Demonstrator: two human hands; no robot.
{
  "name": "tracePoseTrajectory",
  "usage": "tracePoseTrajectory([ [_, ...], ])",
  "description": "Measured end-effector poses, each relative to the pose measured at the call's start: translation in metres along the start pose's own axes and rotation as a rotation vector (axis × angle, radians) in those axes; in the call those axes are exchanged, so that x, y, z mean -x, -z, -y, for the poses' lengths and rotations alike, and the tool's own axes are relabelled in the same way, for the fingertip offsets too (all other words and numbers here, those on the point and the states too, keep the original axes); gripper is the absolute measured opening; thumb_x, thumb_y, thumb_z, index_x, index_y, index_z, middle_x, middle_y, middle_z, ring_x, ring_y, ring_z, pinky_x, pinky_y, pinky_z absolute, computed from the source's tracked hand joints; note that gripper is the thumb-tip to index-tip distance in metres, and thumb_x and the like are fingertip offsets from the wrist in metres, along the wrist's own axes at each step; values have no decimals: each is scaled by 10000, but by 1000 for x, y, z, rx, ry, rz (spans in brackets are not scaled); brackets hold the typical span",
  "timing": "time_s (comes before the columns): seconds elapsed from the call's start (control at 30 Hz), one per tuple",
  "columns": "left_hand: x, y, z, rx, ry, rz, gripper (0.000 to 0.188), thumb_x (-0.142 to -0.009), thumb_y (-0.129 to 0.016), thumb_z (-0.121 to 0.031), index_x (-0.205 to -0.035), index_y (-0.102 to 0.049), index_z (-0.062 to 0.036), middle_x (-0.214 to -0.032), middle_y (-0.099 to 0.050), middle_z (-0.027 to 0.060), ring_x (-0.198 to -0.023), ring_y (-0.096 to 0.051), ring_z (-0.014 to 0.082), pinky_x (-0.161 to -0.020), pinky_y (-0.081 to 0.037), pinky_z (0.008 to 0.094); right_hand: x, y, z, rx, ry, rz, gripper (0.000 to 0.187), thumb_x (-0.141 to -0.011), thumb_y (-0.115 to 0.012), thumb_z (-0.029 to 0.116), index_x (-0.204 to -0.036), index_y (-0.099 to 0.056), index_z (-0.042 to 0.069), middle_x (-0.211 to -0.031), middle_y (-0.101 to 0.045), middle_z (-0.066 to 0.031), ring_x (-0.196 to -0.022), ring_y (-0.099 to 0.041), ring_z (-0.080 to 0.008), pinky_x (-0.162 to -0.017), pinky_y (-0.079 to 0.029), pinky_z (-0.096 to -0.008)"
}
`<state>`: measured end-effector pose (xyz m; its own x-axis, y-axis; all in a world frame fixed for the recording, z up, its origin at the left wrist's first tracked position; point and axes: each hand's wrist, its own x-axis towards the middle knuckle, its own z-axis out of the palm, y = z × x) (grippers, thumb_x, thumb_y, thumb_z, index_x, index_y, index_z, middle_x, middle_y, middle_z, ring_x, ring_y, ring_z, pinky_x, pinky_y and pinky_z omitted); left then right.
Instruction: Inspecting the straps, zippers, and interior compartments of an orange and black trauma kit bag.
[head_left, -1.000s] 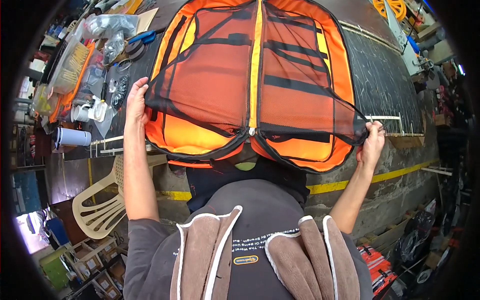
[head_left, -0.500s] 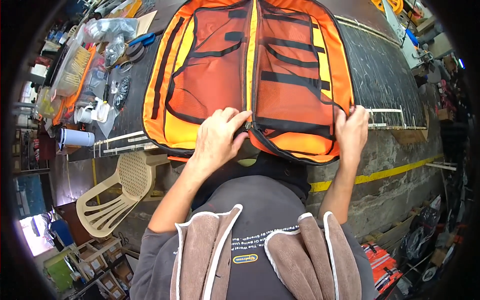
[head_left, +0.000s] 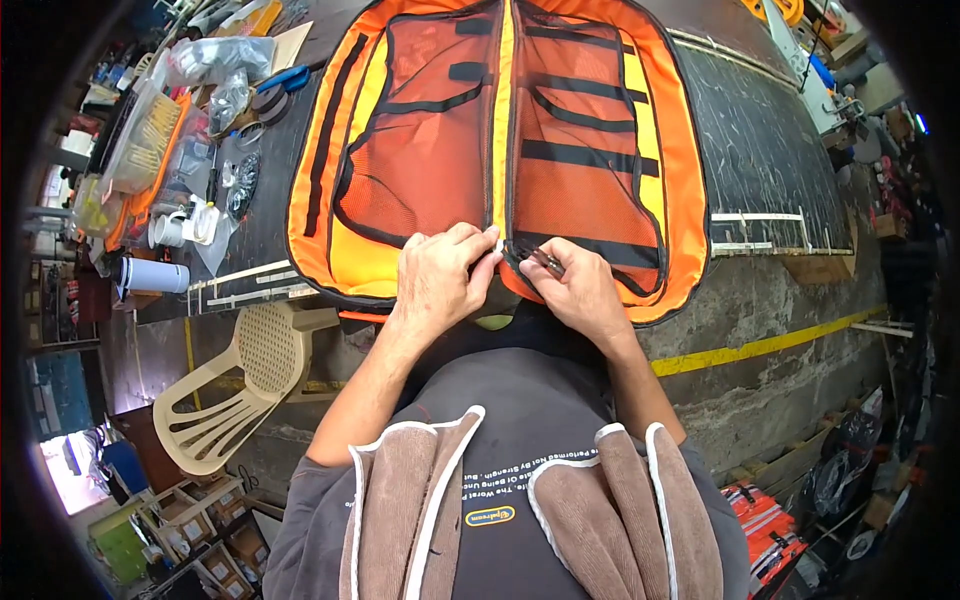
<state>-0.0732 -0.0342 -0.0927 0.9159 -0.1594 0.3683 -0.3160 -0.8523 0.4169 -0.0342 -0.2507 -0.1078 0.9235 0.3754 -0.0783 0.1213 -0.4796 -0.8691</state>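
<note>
An orange vest (head_left: 500, 150) lies opened flat, lining side up, on a dark workbench (head_left: 770, 170), straight ahead of the person and just beyond both hands. Its long axis, marked by the yellow centre strip (head_left: 503, 120), runs directly away from the body; the near hem sits at the bench edge, against the person's front.

The left hand (head_left: 440, 280) is closed in a pinch on a small white piece at the foot of the centre strip. The right hand (head_left: 578, 290) is closed on a small dark item at the hem just to the right of the strip; what that item is cannot be told. Both hands touch the vest and stand close together, one on either side of the centre line, equally near to it.

On the bench to the person's left, well apart from the vest, stands a clear plastic box (head_left: 140, 150) holding pale stick-like pieces, with clear plastic bags (head_left: 205, 65) of small parts beside it, a white cup (head_left: 170, 230) and a cylindrical container (head_left: 150, 275). A beige plastic chair (head_left: 240, 390) stands below the bench.
</note>
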Motion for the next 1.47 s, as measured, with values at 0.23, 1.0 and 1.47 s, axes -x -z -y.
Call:
tracePoseTrajectory([
  [0.23,5,-2,5,208,124,-24,281,-877,-790,-124,-1144,-758,-43,-967,-755,132,-813,-740,318,-694,-574,377,-5,1,7,176,223,-124,259,-950,-735,262,-1047,-622,50,-964,-731,-163,-876,-718,-397,-743,-551,-495],
  [1.0,13,-8,2,174,179,-58,303,-903,-758,-130,-1189,-727,-34,-1026,-743,166,-904,-729,374,-777,-589,443,-39,17,34,757,690,-88,139,-868,-753,223,-918,-679,118,-888,-623,-54,-896,-630,-258,-800,-413,-429],
  [1.47,14,-2,12,248,224,45,422,-875,-787,-91,-1289,-726,-39,-995,-738,142,-820,-718,246,-751,-577,339,-48,14,40,838,914,-74,138,-849,-712,244,-871,-685,111,-891,-623,-48,-908,-610,-215,-952,-395,-435],
])
